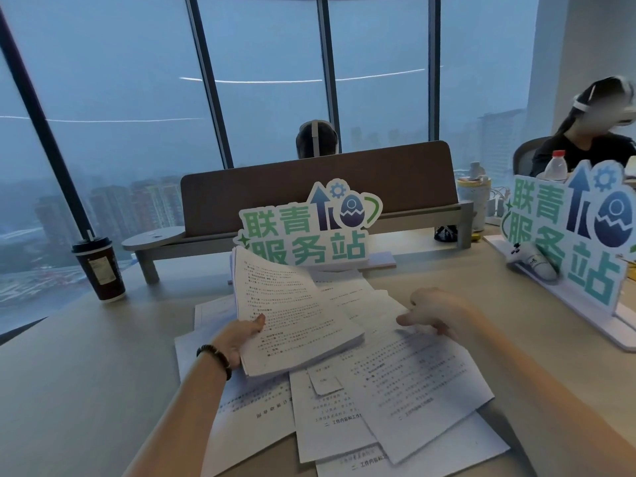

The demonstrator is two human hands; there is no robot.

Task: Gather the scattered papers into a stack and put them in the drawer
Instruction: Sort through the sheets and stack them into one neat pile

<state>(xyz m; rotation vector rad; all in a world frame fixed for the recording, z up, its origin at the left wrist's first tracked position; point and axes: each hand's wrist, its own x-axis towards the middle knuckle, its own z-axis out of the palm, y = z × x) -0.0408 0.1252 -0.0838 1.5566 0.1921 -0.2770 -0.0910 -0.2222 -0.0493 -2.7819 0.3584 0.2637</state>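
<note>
My left hand [237, 340] grips a thick stack of printed papers [292, 315] by its left edge, thumb on top, and holds it tilted above the desk. Several loose printed sheets [413, 387] lie spread and overlapping on the desk below and to the right. My right hand [435, 313] rests on the upper edge of the big loose sheet, fingers curled down onto the paper. No drawer is in view.
A dark paper coffee cup [99, 270] stands at the left. A green-lettered sign [303, 232] stands behind the papers before a brown desk divider [320, 187]. A second sign [571, 242] and bottles [555, 166] sit at the right. Two people sit beyond.
</note>
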